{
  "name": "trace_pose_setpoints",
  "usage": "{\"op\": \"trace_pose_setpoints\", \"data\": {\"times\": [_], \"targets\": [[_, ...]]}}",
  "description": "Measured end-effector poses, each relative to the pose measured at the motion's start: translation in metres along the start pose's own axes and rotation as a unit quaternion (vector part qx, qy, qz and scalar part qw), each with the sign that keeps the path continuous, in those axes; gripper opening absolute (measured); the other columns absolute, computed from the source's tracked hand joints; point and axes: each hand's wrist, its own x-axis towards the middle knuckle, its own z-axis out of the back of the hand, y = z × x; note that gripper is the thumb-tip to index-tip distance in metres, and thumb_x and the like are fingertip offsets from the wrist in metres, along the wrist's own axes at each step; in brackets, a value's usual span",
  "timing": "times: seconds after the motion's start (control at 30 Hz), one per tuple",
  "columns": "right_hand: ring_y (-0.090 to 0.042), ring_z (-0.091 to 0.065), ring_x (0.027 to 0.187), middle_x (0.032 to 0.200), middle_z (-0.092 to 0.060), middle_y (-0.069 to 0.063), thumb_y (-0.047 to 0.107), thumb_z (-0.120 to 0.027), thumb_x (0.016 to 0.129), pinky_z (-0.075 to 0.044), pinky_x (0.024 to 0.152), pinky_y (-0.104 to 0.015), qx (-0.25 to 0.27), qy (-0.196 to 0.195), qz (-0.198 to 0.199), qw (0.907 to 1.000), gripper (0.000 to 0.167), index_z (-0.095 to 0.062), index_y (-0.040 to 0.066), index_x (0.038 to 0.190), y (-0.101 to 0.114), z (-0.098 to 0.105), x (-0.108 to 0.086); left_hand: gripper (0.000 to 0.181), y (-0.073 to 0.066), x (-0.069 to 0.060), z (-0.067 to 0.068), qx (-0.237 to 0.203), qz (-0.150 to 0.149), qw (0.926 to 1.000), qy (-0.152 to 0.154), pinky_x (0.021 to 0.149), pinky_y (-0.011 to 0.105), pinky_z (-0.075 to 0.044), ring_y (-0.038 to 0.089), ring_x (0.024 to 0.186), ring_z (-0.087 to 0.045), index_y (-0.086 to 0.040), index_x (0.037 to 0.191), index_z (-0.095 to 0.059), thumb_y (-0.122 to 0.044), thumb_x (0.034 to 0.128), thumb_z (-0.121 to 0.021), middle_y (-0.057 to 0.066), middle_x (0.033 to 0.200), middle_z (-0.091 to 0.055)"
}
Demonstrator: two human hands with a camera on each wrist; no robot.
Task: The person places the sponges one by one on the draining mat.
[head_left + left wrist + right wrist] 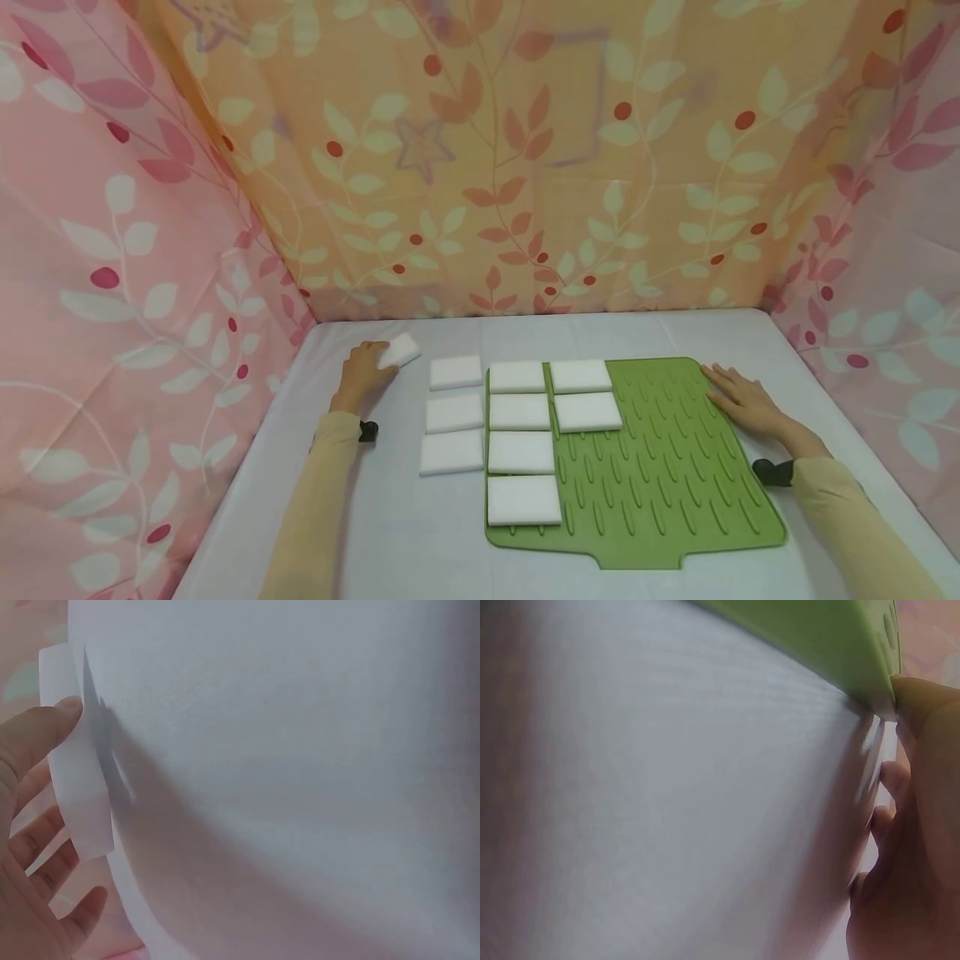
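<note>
At the back left of the table, my left hand [365, 371] grips a white sponge [400, 351], a flat rectangular block. In the left wrist view the thumb presses one face of the sponge [79, 772], with fingers behind it. My right hand [746, 402] lies with fingers extended by the upper right corner of a green ridged mat [675, 467]. In the right wrist view the thumb touches the edge of the mat [810, 637]. Several similar sponges [520, 452] lie on the mat's left side, in one full column and a shorter second column.
Three more white sponges [453, 412] form a column on the white-covered table [420, 542], just left of the mat. Floral cloth [465, 167] hangs behind the table and along both sides. The mat has a tab [639, 560] at its front edge.
</note>
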Motion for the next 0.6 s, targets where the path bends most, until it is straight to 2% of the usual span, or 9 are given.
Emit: {"op": "trace_pose_setpoints", "data": {"times": [0.27, 0.6], "targets": [[-0.06, -0.015, 0.127, 0.142, -0.024, -0.035, 0.026, -0.043, 0.098, -0.005, 0.092, -0.075, -0.002, -0.004, 0.004, 1.0, 0.055, -0.026, 0.003, 0.145, 0.001, 0.0, 0.0, 0.06, -0.01, -0.005, 0.006, 0.005, -0.002, 1.0, 0.005, 0.088, 0.058, -0.036, 0.043, 0.116, -0.042, -0.008, 0.131, -0.049, -0.035, 0.082, -0.069, 0.022, 0.13, -0.046], [-0.059, -0.014, 0.128, 0.143, -0.023, -0.035, 0.026, -0.042, 0.099, -0.005, 0.093, -0.075, 0.005, 0.001, 0.001, 1.0, 0.055, -0.025, 0.003, 0.145, 0.004, 0.001, -0.001, 0.06, -0.021, -0.016, 0.008, 0.009, -0.035, 0.9993, 0.0, 0.084, 0.06, -0.039, 0.044, 0.114, -0.046, -0.006, 0.129, -0.052, -0.033, 0.08, -0.072, 0.022, 0.127, -0.05]]}}
